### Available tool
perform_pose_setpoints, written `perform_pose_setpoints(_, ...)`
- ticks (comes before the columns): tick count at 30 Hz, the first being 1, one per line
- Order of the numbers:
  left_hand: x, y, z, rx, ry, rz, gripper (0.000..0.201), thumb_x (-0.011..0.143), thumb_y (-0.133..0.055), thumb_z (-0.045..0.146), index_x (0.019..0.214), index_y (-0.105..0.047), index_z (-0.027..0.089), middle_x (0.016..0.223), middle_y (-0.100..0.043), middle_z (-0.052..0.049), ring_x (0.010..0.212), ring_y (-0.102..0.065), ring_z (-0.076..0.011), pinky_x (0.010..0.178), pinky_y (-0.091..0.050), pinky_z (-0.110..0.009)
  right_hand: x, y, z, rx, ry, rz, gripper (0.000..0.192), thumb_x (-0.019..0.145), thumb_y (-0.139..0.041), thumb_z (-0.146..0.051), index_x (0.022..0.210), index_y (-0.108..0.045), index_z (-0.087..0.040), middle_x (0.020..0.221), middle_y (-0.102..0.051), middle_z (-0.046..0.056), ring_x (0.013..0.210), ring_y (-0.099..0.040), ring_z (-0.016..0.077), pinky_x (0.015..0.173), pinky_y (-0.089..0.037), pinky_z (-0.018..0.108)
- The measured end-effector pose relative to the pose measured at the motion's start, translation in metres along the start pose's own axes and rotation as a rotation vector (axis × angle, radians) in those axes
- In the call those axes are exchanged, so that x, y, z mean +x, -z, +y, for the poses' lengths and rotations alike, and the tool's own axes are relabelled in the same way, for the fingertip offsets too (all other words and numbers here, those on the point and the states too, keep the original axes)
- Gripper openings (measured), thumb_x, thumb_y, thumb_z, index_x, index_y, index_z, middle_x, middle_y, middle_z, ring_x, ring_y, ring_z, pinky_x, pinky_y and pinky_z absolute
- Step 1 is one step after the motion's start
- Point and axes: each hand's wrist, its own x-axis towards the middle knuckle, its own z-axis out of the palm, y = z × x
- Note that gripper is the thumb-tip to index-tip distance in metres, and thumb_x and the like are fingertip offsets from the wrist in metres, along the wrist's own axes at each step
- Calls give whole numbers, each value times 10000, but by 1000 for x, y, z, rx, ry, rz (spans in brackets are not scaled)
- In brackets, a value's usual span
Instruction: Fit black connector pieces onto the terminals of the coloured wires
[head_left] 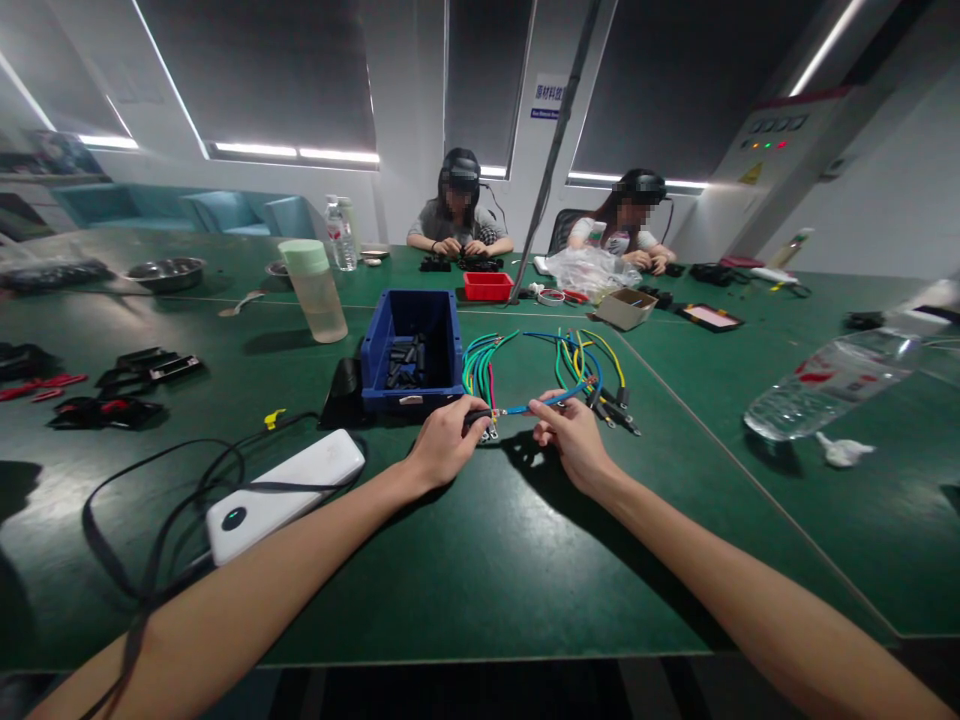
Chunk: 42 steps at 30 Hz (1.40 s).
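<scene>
A green table point(480, 590) bears a blue bin point(382, 402). 2 wire bundles point(471, 368) lie beyond the hands. The right hand point(574, 440) pinches a blue wire point(517, 409) above the table, its long axis running left to right, metal end point(502, 412) pointing left towards the black sleeve point(481, 413) gripped in the left hand point(446, 440).

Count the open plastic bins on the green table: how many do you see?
2: the blue bin beyond the left hand, and the red bin farther back.
</scene>
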Motion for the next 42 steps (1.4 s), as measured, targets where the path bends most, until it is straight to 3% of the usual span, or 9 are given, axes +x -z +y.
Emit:
perform_pose_setpoints(27, -1, 0, 3, -46, -41, -9, 186, 861, -504, 225, 1011, -598, 166, 955, -665, -55, 826, -617, -164, 742, -485, -276, -3, -4, -2, -43, 46, -68, 324, 668, -755, -372, 851, -568, -179, 545, -591, -26, 430, -502, 91, 405, -363, 201)
perform_pose_setpoints(37, -3, 1, -1, -148, -37, -101, 511, 672, -397, -5, 1127, -579, 140, 803, -670, -30, 590, -612, -110, 675, -513, -259, -4, -5, -3, -40, 26, -35, 371, 625, -773, -414, 838, -572, -187, 513, -557, -38, 430, -496, 96, 399, -359, 200)
perform_pose_setpoints(42, -3, 0, -2, -224, -3, -121, 538, 665, -359, -7, 1147, -572, 101, 775, -665, -35, 528, -596, -96, 616, -512, -248, -3, -4, -2, -35, 21, -40, 366, 641, -766, -401, 859, -572, -180, 538, -568, -33, 434, -497, 84, 404, -367, 191)
